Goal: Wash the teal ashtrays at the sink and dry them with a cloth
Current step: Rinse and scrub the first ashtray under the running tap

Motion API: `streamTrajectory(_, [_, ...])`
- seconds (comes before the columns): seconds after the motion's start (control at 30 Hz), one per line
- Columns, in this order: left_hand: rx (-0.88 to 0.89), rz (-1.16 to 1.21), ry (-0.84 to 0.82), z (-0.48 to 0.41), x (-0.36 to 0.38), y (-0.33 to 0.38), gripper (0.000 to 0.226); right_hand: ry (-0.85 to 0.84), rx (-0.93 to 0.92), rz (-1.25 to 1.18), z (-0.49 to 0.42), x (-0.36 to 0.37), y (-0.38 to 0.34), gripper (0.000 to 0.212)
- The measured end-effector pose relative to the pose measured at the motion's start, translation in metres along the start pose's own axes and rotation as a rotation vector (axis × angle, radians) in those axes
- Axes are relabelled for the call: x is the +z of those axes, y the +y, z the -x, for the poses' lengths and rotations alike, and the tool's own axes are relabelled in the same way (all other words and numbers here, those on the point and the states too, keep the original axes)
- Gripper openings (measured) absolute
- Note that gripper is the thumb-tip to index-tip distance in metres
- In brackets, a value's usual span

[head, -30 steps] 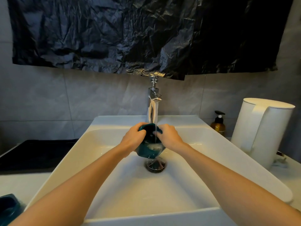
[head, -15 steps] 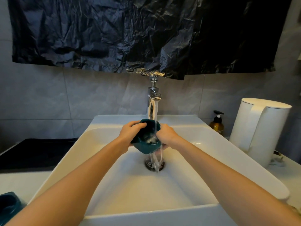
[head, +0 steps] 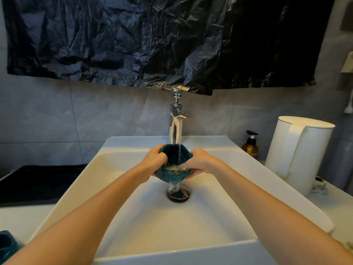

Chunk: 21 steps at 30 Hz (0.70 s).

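Head view: left hand (head: 152, 163) and right hand (head: 202, 163) still grip the teal ashtray (head: 172, 155), now tipped further onto its edge.

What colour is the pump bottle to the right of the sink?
The pump bottle is amber with a black pump; the head view shows it.

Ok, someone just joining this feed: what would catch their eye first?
The left hand and right hand grip a glossy teal ashtray mid-frame, under water running from the chrome tap into the white rectangular sink. Above, a crumpled black plastic sheet covers the wall. A tall white lidded jug stands right of the sink.
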<state>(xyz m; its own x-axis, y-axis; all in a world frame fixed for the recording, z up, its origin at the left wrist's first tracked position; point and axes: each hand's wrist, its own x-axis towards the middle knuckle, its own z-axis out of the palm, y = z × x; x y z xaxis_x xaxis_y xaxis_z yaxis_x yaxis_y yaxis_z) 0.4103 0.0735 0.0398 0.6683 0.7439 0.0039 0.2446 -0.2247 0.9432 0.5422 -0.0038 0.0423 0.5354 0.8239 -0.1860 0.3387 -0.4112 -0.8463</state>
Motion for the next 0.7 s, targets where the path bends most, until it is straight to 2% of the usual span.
streamTrajectory(0.1, [-0.048,-0.028,-0.04,0.005,0.003,0.002,0.042,0.181,-0.102,0.243,-0.001,0.005,0.004,0.023])
streamTrajectory(0.2, [-0.041,-0.043,-0.056,0.006,0.004,0.004,0.045,0.303,-0.331,0.524,-0.004,0.008,0.006,0.017])
streamTrajectory(0.27, [-0.04,-0.039,-0.034,0.006,0.002,0.005,0.044,0.237,-0.406,0.581,-0.009,0.008,0.007,0.022])
streamTrajectory(0.37, [-0.076,-0.02,0.005,0.005,-0.002,0.004,0.041,-0.022,-0.327,0.394,-0.012,0.01,0.005,0.053])
streamTrajectory(0.4, [-0.082,-0.026,0.003,0.004,-0.002,0.003,0.04,-0.027,-0.321,0.377,-0.012,0.011,0.003,0.053])
streamTrajectory(0.43, [-0.083,-0.043,-0.009,0.004,-0.002,0.003,0.04,0.012,-0.349,0.402,-0.014,0.011,0.004,0.043])
streamTrajectory(0.5, [-0.098,-0.075,-0.049,0.005,0.0,0.003,0.04,0.132,-0.366,0.532,-0.015,0.009,0.004,0.008])
streamTrajectory(0.6, [-0.122,-0.121,-0.112,0.006,0.005,0.003,0.042,0.18,-0.322,0.642,-0.014,0.008,0.008,0.037])
streamTrajectory(0.63, [-0.122,-0.127,-0.118,0.006,0.005,0.004,0.043,0.192,-0.326,0.666,-0.013,0.007,0.008,0.042])
streamTrajectory(0.7, [-0.121,-0.124,-0.106,0.006,0.005,0.003,0.042,0.137,-0.325,0.689,-0.013,0.008,0.008,0.037])
